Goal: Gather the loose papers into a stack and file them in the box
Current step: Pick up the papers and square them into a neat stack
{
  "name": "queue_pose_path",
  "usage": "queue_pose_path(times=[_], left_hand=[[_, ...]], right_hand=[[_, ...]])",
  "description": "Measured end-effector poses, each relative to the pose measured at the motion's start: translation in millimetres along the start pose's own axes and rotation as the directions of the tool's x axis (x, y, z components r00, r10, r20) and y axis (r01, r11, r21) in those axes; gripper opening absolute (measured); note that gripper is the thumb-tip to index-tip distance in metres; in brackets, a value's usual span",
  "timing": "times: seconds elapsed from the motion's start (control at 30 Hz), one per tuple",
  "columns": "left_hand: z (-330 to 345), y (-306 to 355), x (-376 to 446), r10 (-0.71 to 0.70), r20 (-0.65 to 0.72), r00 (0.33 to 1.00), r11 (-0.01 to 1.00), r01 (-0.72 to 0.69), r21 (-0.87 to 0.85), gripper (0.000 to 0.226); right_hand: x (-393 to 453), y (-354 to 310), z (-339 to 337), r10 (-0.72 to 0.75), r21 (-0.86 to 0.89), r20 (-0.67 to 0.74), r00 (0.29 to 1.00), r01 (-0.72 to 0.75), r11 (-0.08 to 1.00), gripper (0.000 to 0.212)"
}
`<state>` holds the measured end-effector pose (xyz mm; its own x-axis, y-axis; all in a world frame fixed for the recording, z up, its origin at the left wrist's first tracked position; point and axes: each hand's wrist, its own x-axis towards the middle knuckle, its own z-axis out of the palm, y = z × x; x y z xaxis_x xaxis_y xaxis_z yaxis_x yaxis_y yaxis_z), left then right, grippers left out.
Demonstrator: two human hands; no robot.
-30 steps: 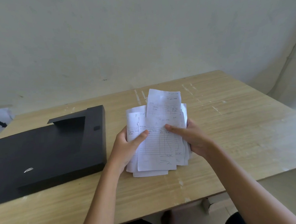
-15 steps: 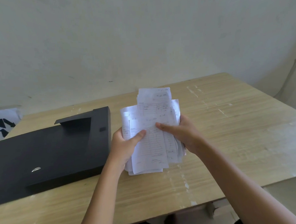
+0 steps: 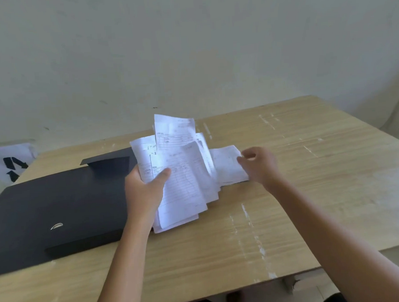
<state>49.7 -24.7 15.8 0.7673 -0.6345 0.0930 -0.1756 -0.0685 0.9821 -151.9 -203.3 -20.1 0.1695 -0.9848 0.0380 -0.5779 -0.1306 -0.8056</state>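
Observation:
My left hand (image 3: 145, 190) grips a fanned, uneven stack of white printed papers (image 3: 183, 174) by its left edge, thumb on the top sheet, with the stack lifted and tilted over the wooden table (image 3: 323, 190). One loose sheet (image 3: 227, 165) sticks out to the right of the stack, just above the tabletop. The curled fingertips of my right hand (image 3: 259, 166) pinch that sheet's right edge. The black flat file box (image 3: 58, 204) lies on the table to the left, and the stack covers its right edge.
A raised black flap (image 3: 106, 161) stands at the box's far right corner. A white bag with black marks (image 3: 12, 163) sits beyond the table's left end. A wall runs behind the table, and the front edge is close to me.
My right hand has left the stack and moved right with one sheet. My left hand alone now holds the stack, which has fanned out and shifted toward the box.

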Motion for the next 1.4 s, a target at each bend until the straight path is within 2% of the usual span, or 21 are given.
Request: queue_pose_path(times=[0.03,0.1,0.23,0.4,0.57,0.93,1.03,1.4], left_hand=[[-2.2,-1.6,1.0,-0.002,-0.012,1.0,1.0,0.003,0.022,0.019],[-4.3,-4.0,3.8,-0.027,-0.022,0.999,0.999,0.028,0.043,0.019],[-4.9,-4.9,6.3,-0.081,-0.032,0.996,0.996,0.083,0.042,0.021],[-7.0,-5.9,4.8,-0.105,-0.032,0.994,0.994,0.106,0.028,0.021],[-8.5,-8.8,3.0,-0.133,-0.036,0.99,0.991,0.133,0.014,0.023],[-20.4,-14.8,2.8,-0.186,-0.043,0.982,0.982,0.184,-0.039,0.025],[-19.9,-17.3,2.7,-0.189,-0.036,0.981,0.982,0.187,-0.034,0.026],[-19.1,-21.3,3.3,-0.155,-0.032,0.987,0.988,0.155,-0.006,0.021]], right_hand=[[-1.4,5.2,5.5,0.012,-0.163,0.006,1.0,-0.011,0.987,0.046],[-6.7,10.8,14.6,0.009,-0.346,0.024,1.0,0.0,0.938,0.058],[-13.1,7.3,22.4,-0.054,-0.458,-0.004,0.999,0.046,0.888,0.051],[-4.6,2.1,24.6,-0.003,-0.453,0.008,1.0,0.007,0.891,0.04],[-0.8,-5.1,23.3,0.098,-0.408,0.023,0.995,-0.08,0.91,0.053],[0.1,-26.8,23.3,0.261,-0.304,0.041,0.964,-0.237,0.923,0.051],[2.1,-29.7,23.3,0.314,-0.272,0.057,0.948,-0.287,0.918,0.044],[7.0,-31.2,32.9,0.3,-0.288,0.101,0.949,-0.261,0.922,0.026]])
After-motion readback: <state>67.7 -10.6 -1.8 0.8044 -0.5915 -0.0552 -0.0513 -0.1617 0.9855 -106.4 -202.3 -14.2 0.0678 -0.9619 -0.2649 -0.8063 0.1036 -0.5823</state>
